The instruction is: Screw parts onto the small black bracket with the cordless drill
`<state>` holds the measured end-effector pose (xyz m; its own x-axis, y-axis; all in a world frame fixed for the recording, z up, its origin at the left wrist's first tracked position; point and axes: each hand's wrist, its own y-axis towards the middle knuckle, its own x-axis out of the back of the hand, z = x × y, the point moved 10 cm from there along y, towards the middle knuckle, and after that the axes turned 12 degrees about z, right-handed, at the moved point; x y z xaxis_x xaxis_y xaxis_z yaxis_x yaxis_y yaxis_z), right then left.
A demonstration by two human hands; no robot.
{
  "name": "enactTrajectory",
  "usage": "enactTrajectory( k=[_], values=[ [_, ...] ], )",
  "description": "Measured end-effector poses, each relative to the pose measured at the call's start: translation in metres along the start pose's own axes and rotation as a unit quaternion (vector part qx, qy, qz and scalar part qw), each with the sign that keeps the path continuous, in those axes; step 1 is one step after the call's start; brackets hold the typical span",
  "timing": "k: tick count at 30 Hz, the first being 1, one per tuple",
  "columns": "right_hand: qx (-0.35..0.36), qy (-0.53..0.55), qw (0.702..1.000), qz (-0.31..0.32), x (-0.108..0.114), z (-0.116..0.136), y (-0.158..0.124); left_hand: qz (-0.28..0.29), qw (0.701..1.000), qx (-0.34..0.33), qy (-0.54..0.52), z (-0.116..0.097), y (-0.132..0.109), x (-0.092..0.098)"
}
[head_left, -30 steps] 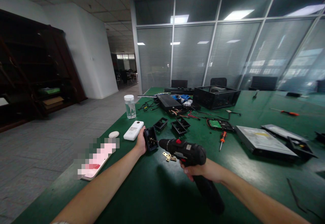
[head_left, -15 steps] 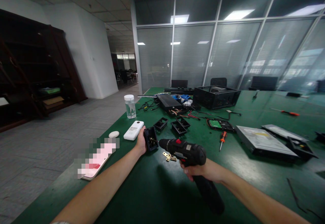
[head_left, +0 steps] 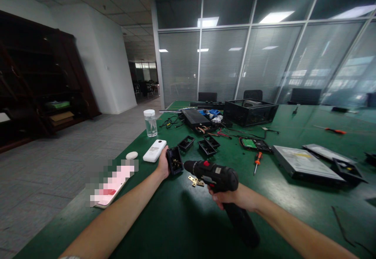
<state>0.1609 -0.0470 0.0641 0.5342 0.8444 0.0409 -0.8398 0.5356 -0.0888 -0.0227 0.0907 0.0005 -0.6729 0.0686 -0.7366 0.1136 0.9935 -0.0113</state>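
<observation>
My left hand [head_left: 163, 164] grips a small black box-shaped part [head_left: 174, 160], holding it upright on its edge on the green table [head_left: 182, 227]. My right hand [head_left: 232, 197] is wrapped round the handle of a black cordless drill [head_left: 216, 176]. The drill's chuck points left, straight at the open face of the black part and almost touches it. Two small brass pieces [head_left: 195, 181] lie on the table just under the drill's nose.
A white remote [head_left: 154, 150], a small white oval object [head_left: 132, 155] and a glass of water [head_left: 150, 123] stand to the left. Behind lie two more black box parts [head_left: 208, 145], an orange-handled screwdriver [head_left: 257, 161], a circuit board, a flat drive [head_left: 305, 164] and an open black case [head_left: 249, 112].
</observation>
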Motion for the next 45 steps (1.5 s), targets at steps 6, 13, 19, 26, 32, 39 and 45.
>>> enactTrajectory(
  k=[6, 13, 19, 26, 32, 39, 45],
  values=[
    [0.005, 0.007, 1.0, 0.009, -0.0006, -0.0012, 0.0006, 0.008, 1.0, 0.001, -0.006, 0.0, -0.0007, -0.0023],
    [0.001, 0.007, 1.0, 0.006, -0.0014, -0.0003, -0.0004, -0.006, 1.0, 0.01, -0.002, 0.0003, -0.0018, -0.0006],
    [-0.001, 0.005, 1.0, 0.004, -0.0018, 0.0021, 0.0003, -0.007, 1.0, 0.009, -0.004, 0.0002, -0.0022, -0.0009],
    [0.0, 0.001, 1.0, 0.003, -0.0004, -0.0002, -0.0003, 0.001, 1.0, 0.009, 0.0, 0.001, -0.0009, -0.0013],
    [0.002, -0.004, 1.0, 0.006, -0.0001, -0.0002, -0.0002, -0.005, 1.0, -0.002, -0.007, -0.001, -0.0019, -0.0016],
    [0.0, -0.007, 1.0, 0.007, -0.0006, -0.0001, 0.0, -0.016, 1.0, 0.014, -0.014, 0.0009, -0.0044, -0.0029],
    [-0.01, -0.008, 1.0, 0.007, -0.0001, -0.0004, -0.0001, -0.027, 0.999, 0.016, -0.017, 0.0012, -0.0064, -0.0022]
  ],
)
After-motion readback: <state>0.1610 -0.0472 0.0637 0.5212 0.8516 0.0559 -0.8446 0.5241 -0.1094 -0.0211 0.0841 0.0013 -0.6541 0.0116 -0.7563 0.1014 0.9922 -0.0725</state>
